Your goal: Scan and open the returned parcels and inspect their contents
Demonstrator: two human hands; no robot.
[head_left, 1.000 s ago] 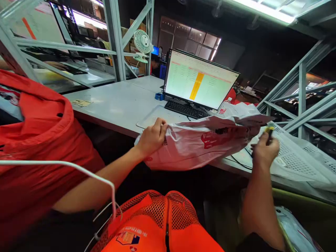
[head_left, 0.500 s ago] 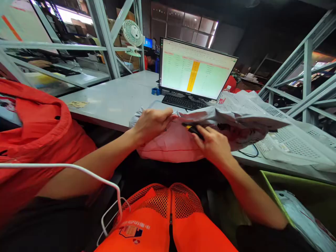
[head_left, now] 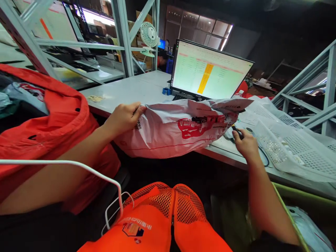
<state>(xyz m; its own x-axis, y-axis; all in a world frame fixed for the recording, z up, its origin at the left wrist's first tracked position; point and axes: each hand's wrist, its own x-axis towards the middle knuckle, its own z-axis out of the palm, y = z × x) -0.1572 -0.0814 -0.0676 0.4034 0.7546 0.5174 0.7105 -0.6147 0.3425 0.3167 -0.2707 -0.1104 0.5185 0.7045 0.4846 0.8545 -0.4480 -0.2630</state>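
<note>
A white plastic mailing bag (head_left: 162, 122) with red and black print hangs in front of me over the desk's front edge. My left hand (head_left: 127, 115) is closed on its upper left corner, thumb on top. Off the bag's right end, my right hand (head_left: 245, 141) is wrapped round a black-and-yellow utility knife (head_left: 238, 133). The knife points up and left towards the bag. Whether its blade touches the plastic I cannot tell.
Behind the bag stand a monitor (head_left: 210, 71) and a partly covered keyboard. White perforated baskets (head_left: 296, 140) lie on the right of the desk (head_left: 128, 87). A red sack (head_left: 60, 115) is at left, a yellow-green bin (head_left: 301, 196) at lower right. A white cable (head_left: 78, 163) crosses low.
My right hand with the utility knife has moved right, from the bag's middle to beyond its right end. My left hand has drawn the bag's corner left, and the printed side now shows more.
</note>
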